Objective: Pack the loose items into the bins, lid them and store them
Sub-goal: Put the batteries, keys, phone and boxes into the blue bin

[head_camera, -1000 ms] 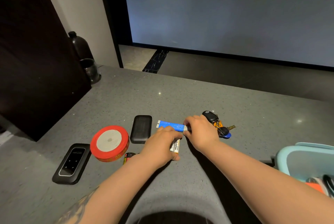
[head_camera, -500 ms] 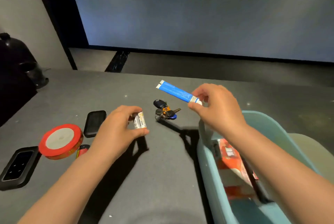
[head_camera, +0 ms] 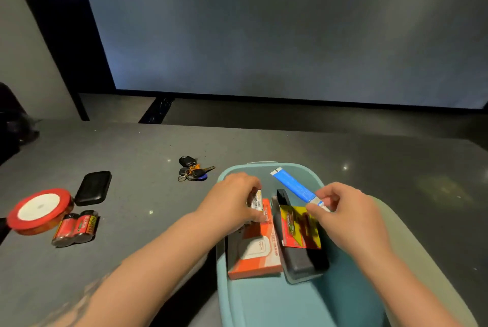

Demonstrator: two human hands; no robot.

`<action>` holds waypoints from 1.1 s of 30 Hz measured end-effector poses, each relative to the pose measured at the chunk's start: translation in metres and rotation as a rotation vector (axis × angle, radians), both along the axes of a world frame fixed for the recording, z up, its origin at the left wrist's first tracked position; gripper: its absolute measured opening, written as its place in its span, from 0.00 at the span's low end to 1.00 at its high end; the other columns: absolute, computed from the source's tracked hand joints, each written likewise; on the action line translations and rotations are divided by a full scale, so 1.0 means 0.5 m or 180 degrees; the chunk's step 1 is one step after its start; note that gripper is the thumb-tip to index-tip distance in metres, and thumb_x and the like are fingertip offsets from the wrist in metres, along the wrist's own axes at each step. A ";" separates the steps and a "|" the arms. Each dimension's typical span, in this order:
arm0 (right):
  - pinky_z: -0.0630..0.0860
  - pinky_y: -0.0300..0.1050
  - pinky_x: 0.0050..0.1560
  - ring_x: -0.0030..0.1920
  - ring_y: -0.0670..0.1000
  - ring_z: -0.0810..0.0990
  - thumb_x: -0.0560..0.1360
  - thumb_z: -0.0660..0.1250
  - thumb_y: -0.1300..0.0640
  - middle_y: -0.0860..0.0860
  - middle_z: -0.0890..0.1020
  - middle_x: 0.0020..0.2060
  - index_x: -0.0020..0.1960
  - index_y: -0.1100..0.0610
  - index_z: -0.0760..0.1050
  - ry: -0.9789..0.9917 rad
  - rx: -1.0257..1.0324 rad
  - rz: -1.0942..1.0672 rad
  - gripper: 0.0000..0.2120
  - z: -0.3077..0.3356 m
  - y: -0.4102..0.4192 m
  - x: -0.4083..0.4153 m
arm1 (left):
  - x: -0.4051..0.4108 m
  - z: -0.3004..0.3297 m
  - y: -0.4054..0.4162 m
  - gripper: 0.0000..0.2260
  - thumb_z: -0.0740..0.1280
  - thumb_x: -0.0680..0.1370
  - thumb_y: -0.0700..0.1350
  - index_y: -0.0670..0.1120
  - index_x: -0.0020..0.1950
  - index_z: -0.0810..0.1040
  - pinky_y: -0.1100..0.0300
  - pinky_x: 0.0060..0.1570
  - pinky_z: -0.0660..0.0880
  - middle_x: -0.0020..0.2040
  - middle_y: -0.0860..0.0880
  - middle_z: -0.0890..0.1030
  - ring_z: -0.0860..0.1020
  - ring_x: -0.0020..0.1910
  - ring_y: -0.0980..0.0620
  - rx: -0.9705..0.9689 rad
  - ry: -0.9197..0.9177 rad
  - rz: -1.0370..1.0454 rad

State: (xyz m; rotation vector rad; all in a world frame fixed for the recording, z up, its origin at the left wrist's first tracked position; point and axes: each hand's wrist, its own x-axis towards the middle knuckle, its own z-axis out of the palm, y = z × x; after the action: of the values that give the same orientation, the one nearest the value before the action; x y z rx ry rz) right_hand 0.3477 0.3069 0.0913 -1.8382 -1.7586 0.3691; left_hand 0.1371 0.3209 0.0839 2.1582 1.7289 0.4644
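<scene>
Your left hand (head_camera: pixel 232 197) is over the light-blue bin (head_camera: pixel 266 300), grip pinched around a small white pack (head_camera: pixel 255 201) held just above an orange box (head_camera: pixel 260 247) lying inside. Your right hand (head_camera: pixel 346 210) is also over the bin, grip pinching the cap end of a blue tube (head_camera: pixel 293 185); the tube slants up and away, clear of the contents. Also in the bin: a dark flat case (head_camera: pixel 303 260) with a red-and-yellow card (head_camera: pixel 299 229) lying on it.

The bench (head_camera: pixel 132 147) is dark grey stone with pale flecks and specular highlights. Loose on it, left of the bin: a bunch of keys (head_camera: pixel 192 169), a black pouch (head_camera: pixel 93 188), a red ribbon spool (head_camera: pixel 39 210), and a shrink-wrapped pair of red batteries (head_camera: pixel 75 227) just beside the spool.

Room: a large, evenly lit pale panel (head_camera: pixel 290 22) fills the background, black-framed, above a dark floor.
</scene>
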 end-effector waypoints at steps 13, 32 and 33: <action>0.65 0.41 0.31 0.42 0.48 0.74 0.68 0.67 0.45 0.43 0.77 0.37 0.40 0.47 0.75 -0.0879 -0.0247 0.0088 0.06 -0.029 0.028 0.026 | 0.070 -0.069 0.080 0.21 0.76 0.67 0.53 0.46 0.52 0.73 0.54 0.41 0.68 0.52 0.47 0.77 0.75 0.51 0.45 -0.0571 0.0986 0.0035; 0.60 0.40 0.26 0.35 0.54 0.72 0.69 0.67 0.37 0.47 0.74 0.30 0.34 0.53 0.70 -0.1534 -0.0395 0.0798 0.19 -0.064 0.034 -0.109 | -0.091 -0.055 -0.106 0.13 0.69 0.73 0.47 0.52 0.57 0.77 0.64 0.57 0.61 0.57 0.57 0.77 0.70 0.60 0.55 0.1194 -0.0378 0.1210; 0.63 0.41 0.28 0.37 0.53 0.75 0.69 0.67 0.37 0.47 0.78 0.32 0.36 0.52 0.74 -0.1503 -0.0353 0.0813 0.18 -0.058 0.032 -0.109 | -0.107 -0.065 -0.115 0.12 0.69 0.73 0.46 0.52 0.56 0.78 0.63 0.56 0.62 0.56 0.57 0.78 0.71 0.60 0.54 0.1164 -0.0416 0.1313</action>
State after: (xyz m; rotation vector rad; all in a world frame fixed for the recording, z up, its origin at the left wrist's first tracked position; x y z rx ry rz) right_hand 0.2930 0.3230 0.0625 -1.8891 -2.3463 0.1334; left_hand 0.0835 0.2632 0.0515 1.9252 2.1506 1.0774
